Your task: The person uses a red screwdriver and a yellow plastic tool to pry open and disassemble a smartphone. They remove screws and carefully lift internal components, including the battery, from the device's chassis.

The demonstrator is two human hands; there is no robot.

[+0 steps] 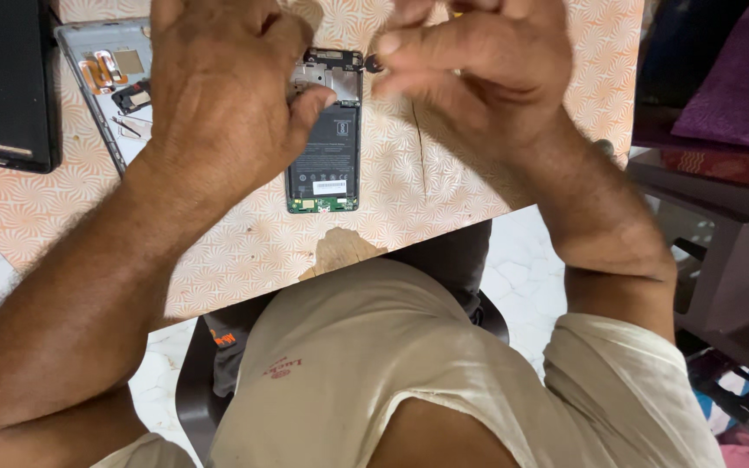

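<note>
We look down from our own head at an opened black smartphone with its back cover off, showing a flat black battery and a green circuit strip at the near end (323, 147); it lies flat on a table covered in orange-and-cream swirl-patterned cloth (444, 186), and we take this phone as our landmark. Our left hand (218, 87) rests over the phone's upper left edge, thumb pressed on the metal shield near its top, fingers curled loosely, steadying rather than gripping. Our right hand (470, 65) hovers just beside the phone's top right corner, fingertips pinched nearly closed around a small dark part (374, 62); what that part is, we cannot tell. Left of the phone lies the removed grey back cover with copper-coloured coil and loose bits (106, 78), and further left a black rectangular slab (2, 82). We judge the phone light, stiff and fragile, its exposed board and battery easily damaged, so it is best held by its side edges, never by the battery face.
</note>
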